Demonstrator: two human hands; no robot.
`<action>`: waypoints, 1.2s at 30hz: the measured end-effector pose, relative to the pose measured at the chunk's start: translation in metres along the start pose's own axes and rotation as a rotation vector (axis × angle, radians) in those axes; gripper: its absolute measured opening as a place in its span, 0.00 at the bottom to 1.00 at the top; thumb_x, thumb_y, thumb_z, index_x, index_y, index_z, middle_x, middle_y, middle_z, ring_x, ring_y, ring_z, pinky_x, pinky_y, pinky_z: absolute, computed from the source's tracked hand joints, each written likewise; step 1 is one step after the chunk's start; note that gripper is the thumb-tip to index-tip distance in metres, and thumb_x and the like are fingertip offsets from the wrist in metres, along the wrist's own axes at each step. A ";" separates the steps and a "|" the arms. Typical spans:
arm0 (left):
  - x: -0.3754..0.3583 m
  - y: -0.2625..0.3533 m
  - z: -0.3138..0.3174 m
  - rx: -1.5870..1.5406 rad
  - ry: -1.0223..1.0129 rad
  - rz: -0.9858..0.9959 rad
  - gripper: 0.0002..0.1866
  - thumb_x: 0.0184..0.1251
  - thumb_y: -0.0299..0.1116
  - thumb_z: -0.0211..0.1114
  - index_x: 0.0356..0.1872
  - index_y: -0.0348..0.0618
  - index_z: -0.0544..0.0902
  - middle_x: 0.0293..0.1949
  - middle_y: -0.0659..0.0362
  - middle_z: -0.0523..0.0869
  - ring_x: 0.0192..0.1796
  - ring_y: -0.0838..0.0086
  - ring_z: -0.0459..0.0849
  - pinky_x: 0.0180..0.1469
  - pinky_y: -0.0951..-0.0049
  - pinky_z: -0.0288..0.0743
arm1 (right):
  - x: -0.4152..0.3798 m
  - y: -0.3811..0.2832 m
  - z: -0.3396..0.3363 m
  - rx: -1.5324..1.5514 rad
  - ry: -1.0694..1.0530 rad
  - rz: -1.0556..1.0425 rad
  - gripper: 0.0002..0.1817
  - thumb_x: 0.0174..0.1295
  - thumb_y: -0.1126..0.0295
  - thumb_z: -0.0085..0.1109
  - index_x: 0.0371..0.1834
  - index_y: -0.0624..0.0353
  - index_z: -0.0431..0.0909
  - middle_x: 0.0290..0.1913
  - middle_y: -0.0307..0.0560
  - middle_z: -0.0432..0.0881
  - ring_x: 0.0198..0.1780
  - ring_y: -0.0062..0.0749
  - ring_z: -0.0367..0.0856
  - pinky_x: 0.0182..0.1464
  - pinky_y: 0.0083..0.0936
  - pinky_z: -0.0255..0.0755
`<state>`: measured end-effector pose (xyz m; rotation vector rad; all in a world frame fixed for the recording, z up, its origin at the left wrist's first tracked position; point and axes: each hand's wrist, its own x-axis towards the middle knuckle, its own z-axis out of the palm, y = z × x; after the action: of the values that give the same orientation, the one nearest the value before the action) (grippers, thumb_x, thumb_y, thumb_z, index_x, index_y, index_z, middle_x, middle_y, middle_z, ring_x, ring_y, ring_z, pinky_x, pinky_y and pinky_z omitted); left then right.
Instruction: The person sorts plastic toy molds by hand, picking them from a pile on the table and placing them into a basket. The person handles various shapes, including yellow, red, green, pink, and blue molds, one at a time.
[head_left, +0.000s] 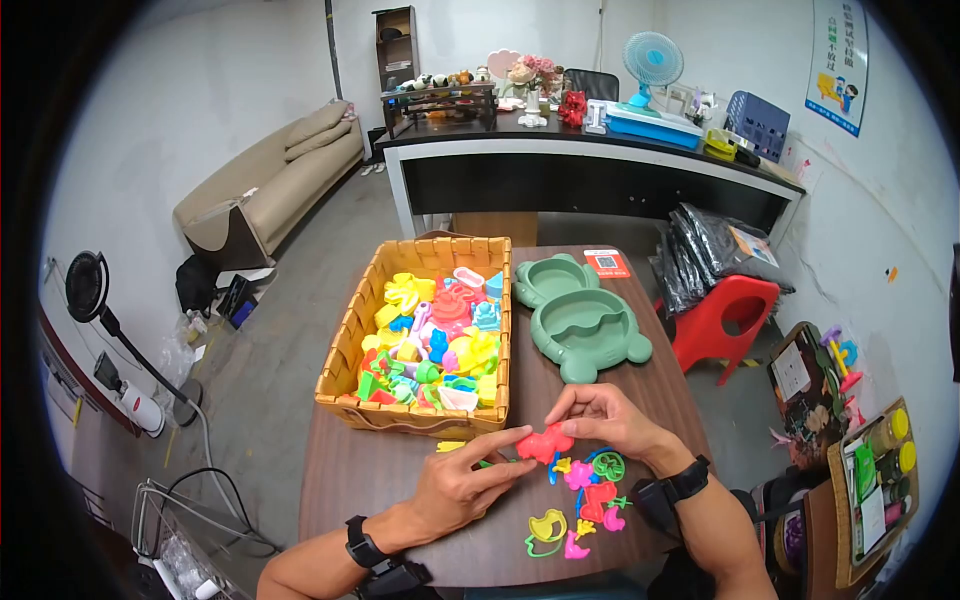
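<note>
A red plastic toy piece (545,444) is held between both hands above the wooden table. My left hand (468,476) pinches its left side with thumb and fingers. On its right side, my right hand (600,420) grips the piece with its fingertips. Just below and to the right lie several small plastic pieces, among them a green round one (608,465), a pink one (578,475), a red one (598,502) and a yellow one (548,524). A yellow piece (450,446) sits near my left hand, beside the basket.
A woven basket (333,360) full of colourful plastic toys stands at the table's back left. Right of it is a green divided plate (590,330) near a red card (606,264). A red stool (722,325) bears wrapped packages beyond the table (350,500).
</note>
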<state>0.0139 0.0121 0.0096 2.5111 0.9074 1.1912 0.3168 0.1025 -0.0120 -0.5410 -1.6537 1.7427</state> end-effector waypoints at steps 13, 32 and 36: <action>-0.001 0.013 -0.006 0.011 -0.015 -0.031 0.18 0.72 0.24 0.84 0.60 0.50 1.00 0.77 0.59 0.95 0.48 0.64 1.00 0.48 0.63 0.95 | -0.004 -0.030 0.005 0.029 0.054 0.005 0.17 0.88 0.63 0.75 0.67 0.64 0.91 0.57 0.42 0.97 0.58 0.19 0.93 0.65 0.24 0.86; 0.003 0.017 -0.010 0.025 -0.060 -0.111 0.17 0.73 0.25 0.85 0.61 0.49 1.00 0.73 0.57 0.96 0.48 0.63 1.00 0.48 0.63 0.95 | -0.004 -0.039 0.002 -0.024 0.117 0.016 0.09 0.83 0.71 0.76 0.58 0.63 0.89 0.54 0.44 0.95 0.58 0.24 0.94 0.65 0.28 0.86; 0.005 0.018 -0.010 0.035 -0.063 -0.117 0.17 0.73 0.25 0.85 0.61 0.48 1.00 0.72 0.57 0.96 0.49 0.63 1.00 0.48 0.63 0.95 | -0.004 -0.042 0.003 -0.019 0.123 0.032 0.09 0.83 0.71 0.77 0.57 0.63 0.89 0.53 0.43 0.95 0.57 0.24 0.94 0.65 0.27 0.86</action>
<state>0.0171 0.0005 0.0272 2.4694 1.0508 1.0632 0.3254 0.0964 0.0293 -0.6733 -1.5844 1.6832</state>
